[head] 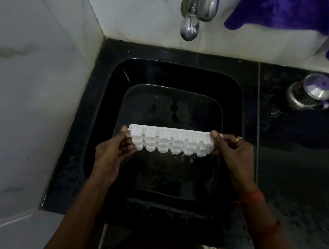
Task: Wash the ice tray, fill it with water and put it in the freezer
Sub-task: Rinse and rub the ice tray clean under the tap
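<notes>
— Where is the ice tray point(169, 140)?
— Over the sink point(100, 118), between my hands: my left hand point(112, 151) grips its left end, my right hand point(231, 149) its right end.
— And the tap point(192, 16)?
— On the wall behind the sink. To the right, a lidded pot point(309, 94) stands on the counter point(296, 167), and a cloth point(290, 14) hangs behind it.

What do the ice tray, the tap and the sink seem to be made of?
The ice tray looks like white matte plastic: thin moulded cells show on its underside. The tap looks like polished metal, perhaps chrome or steel, with mirror-like reflections. The sink is glossy black, maybe stone or composite; the wet shine leaves this open.
</notes>
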`<state>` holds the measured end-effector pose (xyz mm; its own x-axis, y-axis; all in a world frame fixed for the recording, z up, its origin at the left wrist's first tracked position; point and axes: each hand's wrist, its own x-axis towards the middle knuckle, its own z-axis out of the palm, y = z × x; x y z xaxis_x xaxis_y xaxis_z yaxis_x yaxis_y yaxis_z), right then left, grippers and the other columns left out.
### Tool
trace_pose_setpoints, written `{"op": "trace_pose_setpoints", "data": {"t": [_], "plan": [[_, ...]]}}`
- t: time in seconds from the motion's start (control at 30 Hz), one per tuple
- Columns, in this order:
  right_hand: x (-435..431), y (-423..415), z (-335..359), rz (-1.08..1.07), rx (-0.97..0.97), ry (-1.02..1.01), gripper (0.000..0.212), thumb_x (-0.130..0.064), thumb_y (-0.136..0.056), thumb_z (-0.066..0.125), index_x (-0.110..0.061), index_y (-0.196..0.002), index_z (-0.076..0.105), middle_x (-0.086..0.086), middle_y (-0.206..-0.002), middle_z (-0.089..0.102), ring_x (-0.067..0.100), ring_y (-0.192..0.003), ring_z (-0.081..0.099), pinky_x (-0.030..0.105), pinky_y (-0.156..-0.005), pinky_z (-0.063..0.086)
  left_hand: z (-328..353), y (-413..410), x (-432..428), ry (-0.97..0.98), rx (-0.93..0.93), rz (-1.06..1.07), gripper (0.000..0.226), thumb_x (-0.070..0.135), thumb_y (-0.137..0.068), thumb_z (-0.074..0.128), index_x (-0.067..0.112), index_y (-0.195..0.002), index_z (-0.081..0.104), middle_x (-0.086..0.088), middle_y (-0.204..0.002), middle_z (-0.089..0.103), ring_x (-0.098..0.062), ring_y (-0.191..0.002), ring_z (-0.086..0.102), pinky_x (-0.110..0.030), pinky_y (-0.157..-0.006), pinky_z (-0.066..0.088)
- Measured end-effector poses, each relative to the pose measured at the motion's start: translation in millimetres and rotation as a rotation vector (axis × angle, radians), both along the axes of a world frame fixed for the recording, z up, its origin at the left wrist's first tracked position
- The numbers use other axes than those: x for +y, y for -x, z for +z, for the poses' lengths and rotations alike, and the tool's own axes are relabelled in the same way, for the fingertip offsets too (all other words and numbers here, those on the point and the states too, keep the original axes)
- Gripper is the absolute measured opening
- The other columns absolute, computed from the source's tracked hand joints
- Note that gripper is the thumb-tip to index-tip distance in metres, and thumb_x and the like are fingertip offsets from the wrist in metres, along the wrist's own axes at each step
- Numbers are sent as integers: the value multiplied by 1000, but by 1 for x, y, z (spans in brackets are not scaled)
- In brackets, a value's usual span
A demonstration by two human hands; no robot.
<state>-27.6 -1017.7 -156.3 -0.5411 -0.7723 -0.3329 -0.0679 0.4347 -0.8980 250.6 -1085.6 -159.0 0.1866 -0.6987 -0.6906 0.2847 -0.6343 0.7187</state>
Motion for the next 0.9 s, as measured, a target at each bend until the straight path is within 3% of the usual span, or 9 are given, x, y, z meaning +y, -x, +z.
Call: {"op": "trace_pose_setpoints", "data": {"t": [0.37,0.53,0.63,0.77,0.9], "plan": [[-5,10,-4,-31,13,-16,44,-57,-77,77,-13,-78,77,5,-60,69,11,-56,66,23,-65,52,2,10,-5,36,-65,-45,22,29,-93,71,9,-86,75,-3,-68,70,-14,-61,67,-28,-66,61],[-6,9,-5,-4,2,-2,41,-56,-78,77,-15,-81,78,6,-64,72,15,-61,70,27,-69,54,1,10,-8,38,-50,-18,29,34,-92,70,5,-91,73,-5,-69,69,-15,-62,67,-32,-70,62],[-7,6,-2,43,-50,5,33,-49,-80,77,-19,-94,79,4,-74,77,14,-74,75,27,-76,56,1,12,-12,35,-23,20,28,34,-96,65,7,-89,70,-7,-70,68,-16,-61,67,-31,-65,62],[-8,4,-4,126,-170,29,27,-32,-84,79,-22,-109,76,2,-97,79,17,-96,75,37,-91,57,-1,12,-15,62,0,63,14,22,-97,66,9,-95,71,-1,-86,75,-15,-80,73,-34,-66,63],[-9,0,-6,172,-232,51,33,-13,-85,79,-17,-116,71,3,-107,77,17,-103,73,29,-88,59,-4,17,-14,133,7,93,10,14,-97,63,19,-104,66,-6,-113,71,-19,-95,70,-34,-64,61]]}}
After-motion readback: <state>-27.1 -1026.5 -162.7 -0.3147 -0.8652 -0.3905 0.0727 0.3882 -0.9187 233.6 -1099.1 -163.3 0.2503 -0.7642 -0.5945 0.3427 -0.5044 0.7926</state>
